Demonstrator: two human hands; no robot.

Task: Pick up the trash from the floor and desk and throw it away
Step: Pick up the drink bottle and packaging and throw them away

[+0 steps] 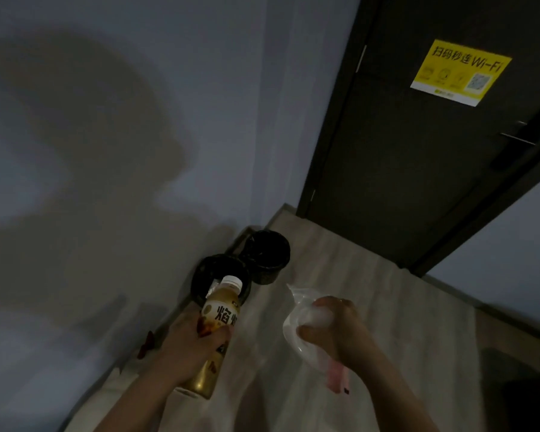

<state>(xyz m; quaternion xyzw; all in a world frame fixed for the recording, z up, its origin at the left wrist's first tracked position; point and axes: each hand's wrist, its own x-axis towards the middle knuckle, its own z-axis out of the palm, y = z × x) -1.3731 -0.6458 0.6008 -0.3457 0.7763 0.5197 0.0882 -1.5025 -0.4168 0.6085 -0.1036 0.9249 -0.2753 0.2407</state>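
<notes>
From the head camera, the left hand [190,346] reaches forward with its grip wrapped around a bottle [218,319], white cap pointing at the nearer of two black bins [221,280] by the wall [106,151]. The right hand [334,330], forearm angled inward above the floor [387,307], has its grip closed on crumpled white plastic [296,325]; a pink piece [338,377] hangs beneath it.

We count two black bins [267,255], one bottle [220,310], one plastic bag [303,322] and one yellow sign [460,71].
</notes>
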